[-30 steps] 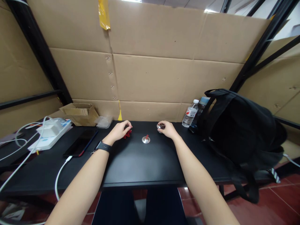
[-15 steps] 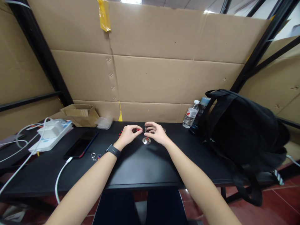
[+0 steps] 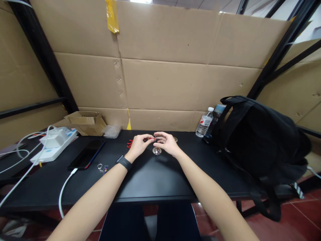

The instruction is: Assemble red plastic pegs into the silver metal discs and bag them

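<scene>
My left hand [image 3: 139, 144], with a watch on its wrist, pinches a small red piece [image 3: 151, 138] close to a thin upright metal rod [image 3: 154, 139]. Below the rod is a round silver base [image 3: 156, 151] on the black table, with a bit of red just above it. My right hand [image 3: 167, 143] curves around the rod from the right, thumb and fingers apart; whether its fingertips touch the rod, I cannot tell. Several red pieces [image 3: 129, 144] lie left of my left hand. Another silver disc [image 3: 176, 139] shows partly behind my right hand.
On the left are a phone [image 3: 86, 154] with a white cable, a keyring [image 3: 100, 167], a power strip [image 3: 56, 145], a cardboard box [image 3: 86, 124] and a clear plastic packet [image 3: 112, 131]. A water bottle [image 3: 204, 124] and a black backpack [image 3: 260, 140] stand right. Cardboard panels [image 3: 160, 83] close the back.
My left hand has moved slightly right with the red piece, up to the rod. The red pieces behind it show more. My right hand has shifted slightly left.
</scene>
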A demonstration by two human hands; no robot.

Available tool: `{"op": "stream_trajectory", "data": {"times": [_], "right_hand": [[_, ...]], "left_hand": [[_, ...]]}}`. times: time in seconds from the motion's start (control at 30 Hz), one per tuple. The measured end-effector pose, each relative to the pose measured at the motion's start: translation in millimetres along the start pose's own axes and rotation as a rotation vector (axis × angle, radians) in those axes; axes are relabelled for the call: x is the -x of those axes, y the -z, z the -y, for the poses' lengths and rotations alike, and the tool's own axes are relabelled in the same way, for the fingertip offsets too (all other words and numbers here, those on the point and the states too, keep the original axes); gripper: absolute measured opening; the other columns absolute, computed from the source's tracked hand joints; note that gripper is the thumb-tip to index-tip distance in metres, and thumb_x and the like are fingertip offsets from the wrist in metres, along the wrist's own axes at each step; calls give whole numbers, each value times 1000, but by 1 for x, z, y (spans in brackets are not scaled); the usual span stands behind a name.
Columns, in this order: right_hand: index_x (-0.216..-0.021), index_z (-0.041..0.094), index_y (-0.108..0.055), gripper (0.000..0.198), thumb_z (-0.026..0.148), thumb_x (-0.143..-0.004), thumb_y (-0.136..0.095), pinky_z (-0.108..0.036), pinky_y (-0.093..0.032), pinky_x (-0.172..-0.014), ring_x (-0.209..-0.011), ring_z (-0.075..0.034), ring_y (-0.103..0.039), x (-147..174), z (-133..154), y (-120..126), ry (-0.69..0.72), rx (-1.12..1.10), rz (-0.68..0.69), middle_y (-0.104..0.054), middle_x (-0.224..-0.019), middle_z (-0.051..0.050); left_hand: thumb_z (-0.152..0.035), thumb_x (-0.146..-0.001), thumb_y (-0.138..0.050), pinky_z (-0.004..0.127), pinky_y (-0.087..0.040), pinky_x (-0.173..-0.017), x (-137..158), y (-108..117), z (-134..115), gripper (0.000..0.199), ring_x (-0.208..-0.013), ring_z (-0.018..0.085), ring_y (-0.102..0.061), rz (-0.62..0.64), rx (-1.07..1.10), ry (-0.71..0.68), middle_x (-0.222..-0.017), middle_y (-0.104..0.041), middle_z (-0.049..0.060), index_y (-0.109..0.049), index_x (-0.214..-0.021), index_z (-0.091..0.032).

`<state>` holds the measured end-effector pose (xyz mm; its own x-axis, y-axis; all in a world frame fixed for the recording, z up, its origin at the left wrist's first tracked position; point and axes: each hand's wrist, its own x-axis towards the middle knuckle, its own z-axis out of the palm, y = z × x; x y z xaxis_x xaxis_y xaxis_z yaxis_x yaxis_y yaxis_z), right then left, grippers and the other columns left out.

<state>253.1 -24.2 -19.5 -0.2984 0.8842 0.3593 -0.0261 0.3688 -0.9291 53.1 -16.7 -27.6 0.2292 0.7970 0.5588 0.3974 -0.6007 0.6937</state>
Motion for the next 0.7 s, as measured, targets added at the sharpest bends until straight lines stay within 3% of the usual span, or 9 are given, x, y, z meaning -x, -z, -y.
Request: {"op": "stream_trajectory", "data": {"times": [0.4, 0.7], "right_hand": [[-122, 25, -60, 68, 29, -62, -93, -39, -57, -97, -110, -22, -69, 0, -3, 0, 32, -41, -4, -71, -120, -9], [-102, 23, -61, 55, 31, -58, -93, -38, -59, -94, -102, -21, -72, 2, -3, -7, -6, -65, -49, -72, -116, -8]], "left_hand": [[-34, -93, -64, 32, -53, -88, 1, 0, -8, 18, -92, 21, -72, -8, -58, -86, -101, -78, 4, -76, -96, -21], [-27, -93, -60, 34, -52, -88, 2, 0, -19, 14, -93, 22, -70, -1, -116, -148, -101, -77, 6, -73, -95, -21]]}}
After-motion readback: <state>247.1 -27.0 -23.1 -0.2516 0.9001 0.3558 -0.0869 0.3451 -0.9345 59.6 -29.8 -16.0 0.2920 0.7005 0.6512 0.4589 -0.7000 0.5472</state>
